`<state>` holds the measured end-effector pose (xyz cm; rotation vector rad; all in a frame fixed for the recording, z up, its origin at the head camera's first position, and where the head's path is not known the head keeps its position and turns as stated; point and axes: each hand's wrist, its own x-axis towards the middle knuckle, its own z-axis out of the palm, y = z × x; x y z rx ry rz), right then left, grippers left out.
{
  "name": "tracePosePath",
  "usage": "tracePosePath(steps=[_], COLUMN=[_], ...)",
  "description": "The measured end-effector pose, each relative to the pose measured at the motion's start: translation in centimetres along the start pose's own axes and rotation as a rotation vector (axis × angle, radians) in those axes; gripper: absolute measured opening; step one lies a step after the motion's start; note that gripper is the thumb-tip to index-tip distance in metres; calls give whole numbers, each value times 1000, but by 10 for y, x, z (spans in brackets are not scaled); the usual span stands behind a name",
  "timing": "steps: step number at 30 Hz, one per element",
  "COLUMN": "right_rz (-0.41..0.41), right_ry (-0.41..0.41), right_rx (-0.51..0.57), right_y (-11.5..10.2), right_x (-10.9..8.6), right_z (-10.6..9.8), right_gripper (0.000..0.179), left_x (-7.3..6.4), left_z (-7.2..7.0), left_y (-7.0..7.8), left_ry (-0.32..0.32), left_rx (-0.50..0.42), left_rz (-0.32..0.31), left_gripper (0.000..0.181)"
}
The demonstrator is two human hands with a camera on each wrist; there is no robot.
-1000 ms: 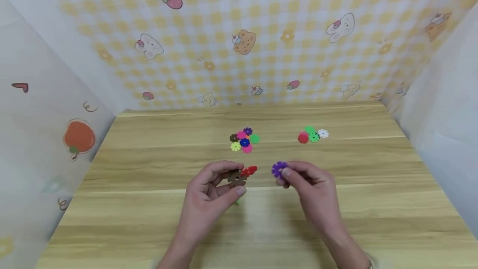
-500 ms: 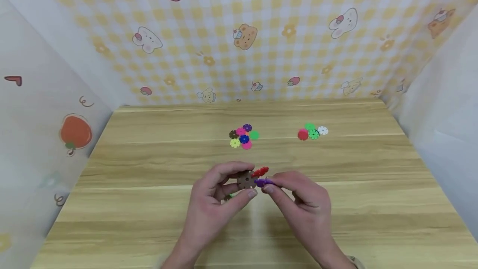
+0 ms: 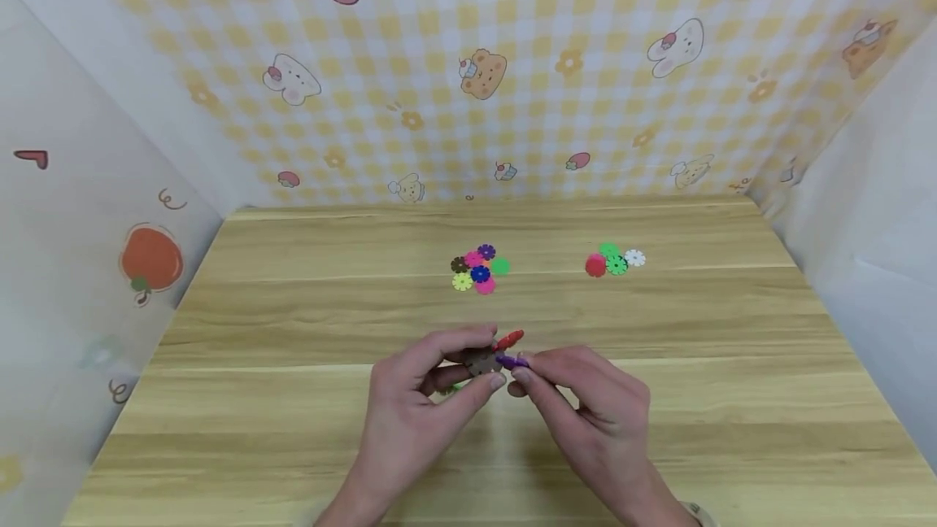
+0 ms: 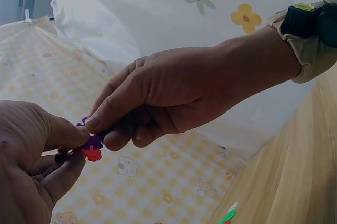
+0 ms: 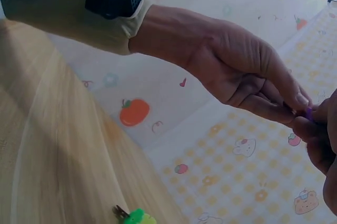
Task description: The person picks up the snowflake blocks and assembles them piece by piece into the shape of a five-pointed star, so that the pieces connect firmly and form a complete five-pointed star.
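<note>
In the head view my left hand (image 3: 420, 393) holds a brown notched snowflake disc (image 3: 483, 362) between thumb and fingers. A red notched disc (image 3: 510, 339) stands out from its upper right edge. My right hand (image 3: 593, 409) pinches a purple notched disc (image 3: 512, 361), seen almost edge-on, whose near edge meets the brown disc. The left wrist view shows the purple disc (image 4: 95, 142) just above the red disc (image 4: 92, 155), between both hands. Fingers hide most of the pieces in the right wrist view. Behind the left hand, a green piece (image 3: 450, 389) is partly hidden.
Several colourful discs (image 3: 479, 273) lie grouped on the wooden table (image 3: 293, 307) beyond the hands. A smaller group (image 3: 616, 264) is to its right. A patterned cloth wall (image 3: 439, 104) stands at the table's back, with pale side walls.
My right hand has moved left, bringing the purple disc from apart to the brown disc's edge and turning it edge-on. My left hand shifted slightly right, and the brown disc has tilted.
</note>
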<state>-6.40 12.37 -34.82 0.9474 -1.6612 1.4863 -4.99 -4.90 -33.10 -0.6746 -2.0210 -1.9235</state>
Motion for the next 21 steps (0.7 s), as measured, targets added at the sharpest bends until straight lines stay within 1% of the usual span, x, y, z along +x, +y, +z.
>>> tracePosePath(steps=[2,6,7,9,11,14,16,18,20,21], right_rz=[-12,-63,-74,-99,-110,-85,-54,-10,39,76], right_ry=[-9,2,9,24,36,28,16,0,-12,-24], right_rx=[-17,-94,-116,-148,-160,-171,-151,-125,-87,-68], right_y=[1,6,7,9,11,13,14,17,22,24], right_x=[1,-1,-2,-4,-5,-8,-11,-15,-20,-23], right_z=[0,1,2,2,3,3,5,8,11,13], right_gripper=[7,9,10,12,12,12,11,10,9,10], left_x=[0,2,2,3,3,2,0,-1,-4,-6], left_z=[2,6,7,9,10,9,7,5,2,0], left_y=[0,-2,-2,-3,-3,-5,-8,-12,-19,-22], left_ry=[15,33,32,18,3,-1,-4,-6,-8,-6], left_rx=[16,93,112,127,110,85,76,90,121,142], left_rz=[24,126,142,150,114,25,-29,-57,-69,-73], left_gripper=[33,37,37,38,39,39,38,36,33,31])
